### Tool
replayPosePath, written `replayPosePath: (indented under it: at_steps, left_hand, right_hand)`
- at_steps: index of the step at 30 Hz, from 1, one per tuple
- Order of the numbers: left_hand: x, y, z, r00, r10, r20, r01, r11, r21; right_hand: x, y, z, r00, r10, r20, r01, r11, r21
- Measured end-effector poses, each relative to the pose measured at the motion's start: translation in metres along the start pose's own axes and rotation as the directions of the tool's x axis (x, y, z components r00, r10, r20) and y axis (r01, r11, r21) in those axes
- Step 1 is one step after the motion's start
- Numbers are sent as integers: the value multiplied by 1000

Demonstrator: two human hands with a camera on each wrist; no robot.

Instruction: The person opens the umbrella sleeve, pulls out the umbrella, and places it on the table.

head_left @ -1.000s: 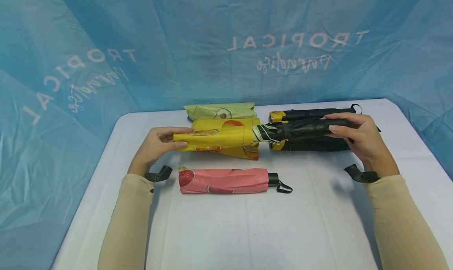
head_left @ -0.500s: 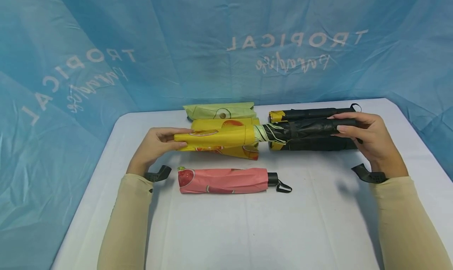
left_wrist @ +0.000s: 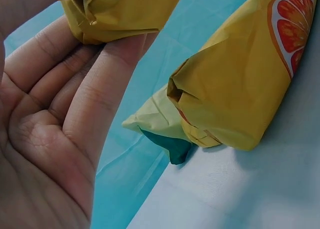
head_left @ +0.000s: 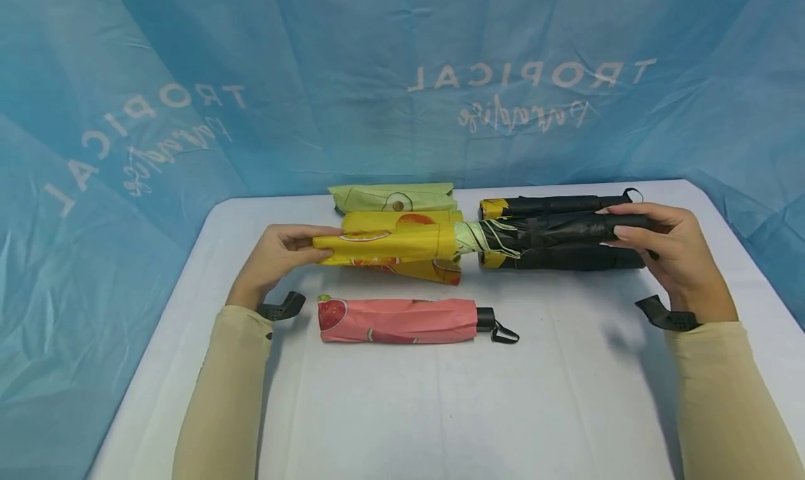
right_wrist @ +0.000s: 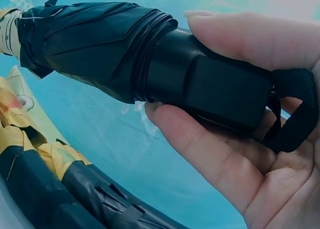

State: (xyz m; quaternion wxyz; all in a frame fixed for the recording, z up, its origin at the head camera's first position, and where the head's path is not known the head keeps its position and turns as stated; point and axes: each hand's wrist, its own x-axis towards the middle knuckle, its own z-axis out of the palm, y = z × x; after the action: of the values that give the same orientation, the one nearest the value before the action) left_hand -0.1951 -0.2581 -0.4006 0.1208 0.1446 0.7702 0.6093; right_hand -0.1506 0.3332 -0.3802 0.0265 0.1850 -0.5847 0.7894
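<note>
A black folding umbrella sticks partway out of a yellow cover printed with orange slices. Pale green folds with dark lines show between the two. My left hand pinches the cover's far left end between thumb and fingers. At the other end, my right hand grips the umbrella's black handle, thumb on one side and fingers on the other. A black wrist loop hangs from the handle against the palm. Both hands hold the piece level above the table.
Beneath lies another yellow cover, with a green avocado-print cover behind it. Two black umbrellas with yellow ends lie right: a rear one and a front one. A pink covered umbrella lies nearer on the white table.
My right hand has moved to the right with the handle, drawing more of the umbrella out of the yellow cover. My left hand has stayed nearly in place.
</note>
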Motion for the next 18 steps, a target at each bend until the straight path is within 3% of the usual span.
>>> replayPosePath:
  at_steps: [5,9,18]
  left_hand:
    - [-2,-3,-4,1000,14,-13,-14,1000,-4]
    - [-1,-5,-4,999,30,17,-29,999,-20]
    - [10,-15,-2,993,33,111,-26,998,-58]
  right_hand:
    - [-7,-5,-8,998,-8,-57,12,998,68]
    - [-14,-8,-16,997,-11,-75,20,992,124]
    - [-19,-15,-18,994,26,-110,-19,997,70]
